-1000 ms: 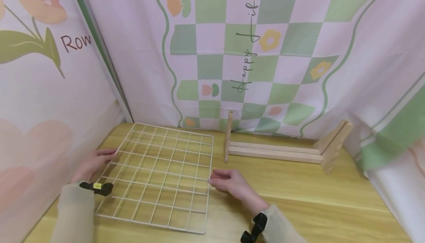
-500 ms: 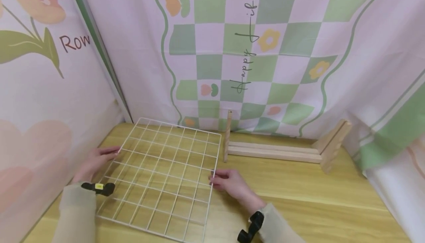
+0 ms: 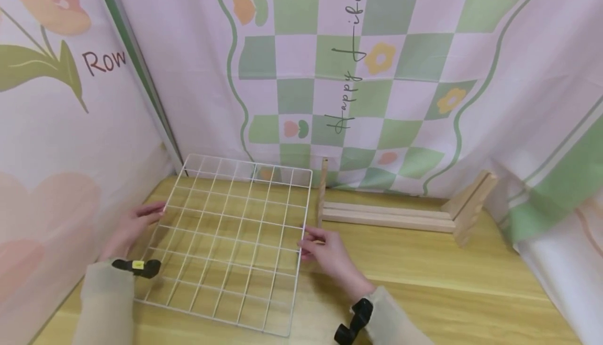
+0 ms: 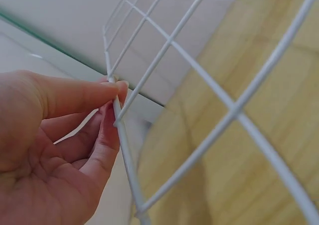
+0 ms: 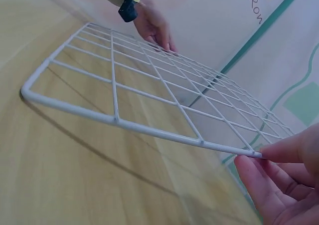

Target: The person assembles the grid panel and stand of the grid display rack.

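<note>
Out on the left of the grid hangs the side cloth (image 3: 42, 141), tulip and "Row" on show. Then it's the left hand (image 3: 131, 231), band (image 3: 151, 268) at the wrist, thumb and forefinger pinching the grid's left edge: a firm grip there. And here's the grid (image 4: 234, 109) itself, white wire, held at a slant over the tabletop (image 3: 424, 277), near end low, far end up, its shadow falling beneath it! Past its far edge, the back cloth (image 3: 386, 99) gives us green checks and "Happy Life". Over to the grid's right edge, and the right hand (image 3: 333, 253) has it too, grip taken with the thumb above the wire and fingers below. Further right of the grid, just beyond its far half, stands the wooden stand (image 3: 391, 218), a long bar between two end pieces, the right one leaning outward.
</note>
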